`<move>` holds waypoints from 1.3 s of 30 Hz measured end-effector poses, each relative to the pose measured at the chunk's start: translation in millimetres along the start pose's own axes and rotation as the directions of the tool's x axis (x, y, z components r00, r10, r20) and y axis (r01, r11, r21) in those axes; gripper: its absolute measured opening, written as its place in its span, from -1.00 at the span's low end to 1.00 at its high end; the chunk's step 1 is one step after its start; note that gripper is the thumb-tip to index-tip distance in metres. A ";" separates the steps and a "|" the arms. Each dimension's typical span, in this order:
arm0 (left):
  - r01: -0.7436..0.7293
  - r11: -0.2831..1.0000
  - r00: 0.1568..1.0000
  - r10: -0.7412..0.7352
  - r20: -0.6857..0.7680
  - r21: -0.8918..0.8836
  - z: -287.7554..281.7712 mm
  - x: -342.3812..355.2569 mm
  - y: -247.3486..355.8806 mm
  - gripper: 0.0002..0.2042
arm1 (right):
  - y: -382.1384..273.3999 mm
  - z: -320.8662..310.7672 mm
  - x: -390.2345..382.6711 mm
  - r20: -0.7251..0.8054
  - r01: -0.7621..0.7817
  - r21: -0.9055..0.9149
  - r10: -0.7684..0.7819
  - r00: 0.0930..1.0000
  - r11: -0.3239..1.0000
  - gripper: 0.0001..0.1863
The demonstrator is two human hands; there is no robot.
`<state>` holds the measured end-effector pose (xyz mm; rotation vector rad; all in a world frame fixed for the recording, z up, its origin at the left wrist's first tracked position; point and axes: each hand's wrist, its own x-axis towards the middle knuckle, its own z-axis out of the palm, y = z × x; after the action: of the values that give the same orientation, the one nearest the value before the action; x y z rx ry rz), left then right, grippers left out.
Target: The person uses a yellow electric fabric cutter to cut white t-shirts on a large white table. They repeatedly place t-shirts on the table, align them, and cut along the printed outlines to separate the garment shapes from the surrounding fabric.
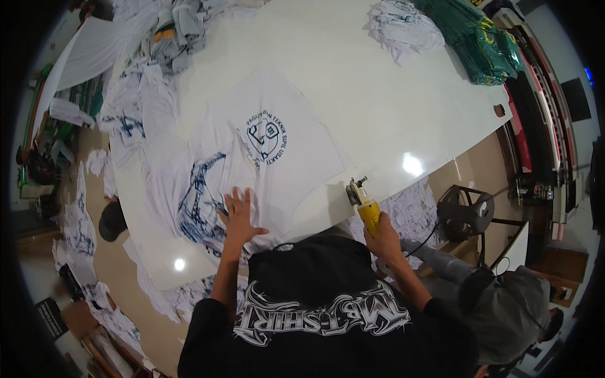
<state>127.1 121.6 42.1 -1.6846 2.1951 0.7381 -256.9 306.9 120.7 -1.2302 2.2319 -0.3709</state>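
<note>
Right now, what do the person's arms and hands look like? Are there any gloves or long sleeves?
No gloves: the left hand and right hand are both bare. The forearms are bare too, because the black T-shirt has short, loose sleeves. Across its front is big, curly, silvery-white lettering.

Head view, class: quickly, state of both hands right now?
Left hand: open, spread on white cloth with dark blue print.
Right hand: closed, holding a metal-headed yellow handheld tool.
</note>
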 end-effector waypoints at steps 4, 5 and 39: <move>-0.009 0.997 0.998 0.004 -0.062 -0.074 -1.7 -12.1 -6.4 0.49 | -3.7 20.3 4.9 0.018 -0.013 0.030 0.012 1.000 0.999 -0.37; 0.000 0.997 0.998 -0.004 -0.059 -0.075 -2.4 -13.5 -5.4 0.48 | -4.8 22.3 9.0 -0.002 0.013 0.035 -0.013 1.000 0.999 -0.38; -0.004 0.992 0.996 -0.008 -0.092 -0.127 -1.9 -15.4 -9.1 0.48 | -75.5 1.7 156.5 0.046 0.148 -0.020 -0.147 0.988 0.989 -0.46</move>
<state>140.4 131.3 49.4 -1.8157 2.2511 0.8320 -270.3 134.6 103.2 -1.4064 2.1192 -0.3715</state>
